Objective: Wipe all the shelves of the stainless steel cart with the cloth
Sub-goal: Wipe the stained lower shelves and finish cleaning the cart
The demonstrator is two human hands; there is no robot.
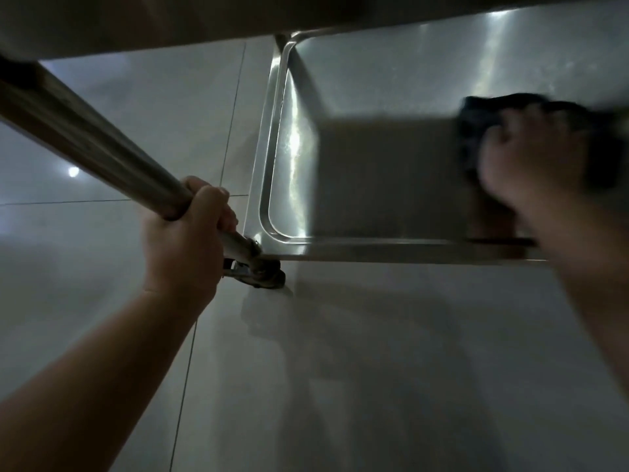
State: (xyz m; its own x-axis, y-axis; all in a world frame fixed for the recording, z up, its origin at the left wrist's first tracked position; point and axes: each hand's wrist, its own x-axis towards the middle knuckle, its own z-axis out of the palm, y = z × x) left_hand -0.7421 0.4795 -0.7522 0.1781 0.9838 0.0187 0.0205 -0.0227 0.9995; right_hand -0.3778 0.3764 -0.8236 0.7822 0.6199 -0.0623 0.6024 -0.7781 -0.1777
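The bottom shelf (381, 107) of the stainless steel cart fills the upper right, a shallow tray with a raised rim. My right hand (531, 165), blurred by motion, presses a dark cloth (476, 114) onto the shelf's right part, fingers curled over it. My left hand (190, 233) grips the cart's round steel post (85, 124) low down, just above the shelf's near left corner. The underside of a higher shelf (170, 22) crosses the top of the view.
A caster wheel (265, 277) sits under the shelf's near left corner. Glossy grey floor tiles (374, 369) surround the cart and show dim reflections. The scene is dark.
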